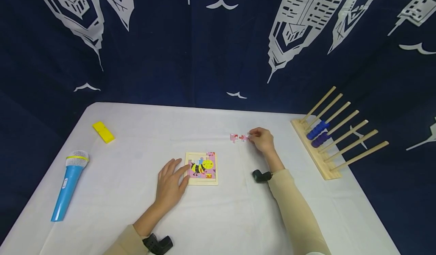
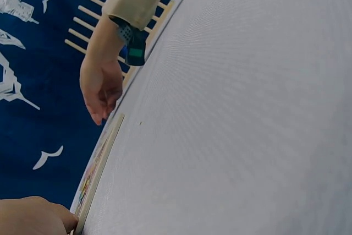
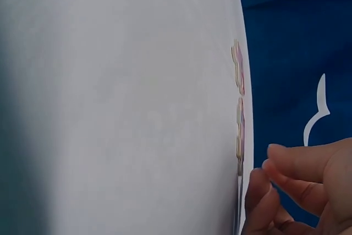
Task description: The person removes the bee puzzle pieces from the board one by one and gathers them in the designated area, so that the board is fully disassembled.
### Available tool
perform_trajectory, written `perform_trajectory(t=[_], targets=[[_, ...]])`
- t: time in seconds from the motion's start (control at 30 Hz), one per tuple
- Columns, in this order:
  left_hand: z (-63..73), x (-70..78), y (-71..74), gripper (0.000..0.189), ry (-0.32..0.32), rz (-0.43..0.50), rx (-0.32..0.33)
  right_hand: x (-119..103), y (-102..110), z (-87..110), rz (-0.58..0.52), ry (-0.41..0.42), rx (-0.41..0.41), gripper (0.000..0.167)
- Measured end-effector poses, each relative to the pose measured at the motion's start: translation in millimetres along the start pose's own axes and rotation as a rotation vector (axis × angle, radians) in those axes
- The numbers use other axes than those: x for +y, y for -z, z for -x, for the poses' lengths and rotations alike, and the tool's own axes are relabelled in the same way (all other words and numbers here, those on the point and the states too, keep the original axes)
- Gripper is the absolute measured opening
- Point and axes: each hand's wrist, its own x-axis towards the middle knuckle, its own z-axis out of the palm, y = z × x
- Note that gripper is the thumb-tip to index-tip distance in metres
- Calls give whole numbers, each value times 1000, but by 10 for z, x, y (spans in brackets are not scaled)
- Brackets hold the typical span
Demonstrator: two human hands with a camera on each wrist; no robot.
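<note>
A square wooden puzzle [image 1: 201, 182] with a yellow bee picture lies in the middle of the table. My left hand [image 1: 172, 185] rests at its left side, fingers spread and thumb and fingertips on the frame edge. Two small pink puzzle pieces, a left piece [image 1: 233, 138] and a right piece [image 1: 243, 137], lie farther back. Beside the right piece is my right hand [image 1: 262, 139], fingers loosely bent. In the right wrist view, its thumb and fingertips [image 3: 275, 152] come close together above the table, with nothing visible between them.
A wooden rack [image 1: 318, 156] with slanted pegs and blue and purple beads stands at the right edge. On the left lie a blue toy microphone [image 1: 68, 188] and a yellow block [image 1: 103, 132]. A dark patterned cloth [image 1: 153, 58] hangs behind the white table [image 1: 119, 194].
</note>
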Motion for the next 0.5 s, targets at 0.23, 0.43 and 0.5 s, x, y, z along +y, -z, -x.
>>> perform_trajectory(t=[0.23, 0.43, 0.5], targets=[[1, 5, 3, 33, -2, 0, 2, -41, 43, 92, -159, -45, -7, 23], [-4, 14, 14, 31, -12, 7, 9, -130, -62, 268, -298, -33, -43, 23], [-4, 18, 15, 31, -11, 10, 7, -169, -119, 333, -329, -11, -57, 23]])
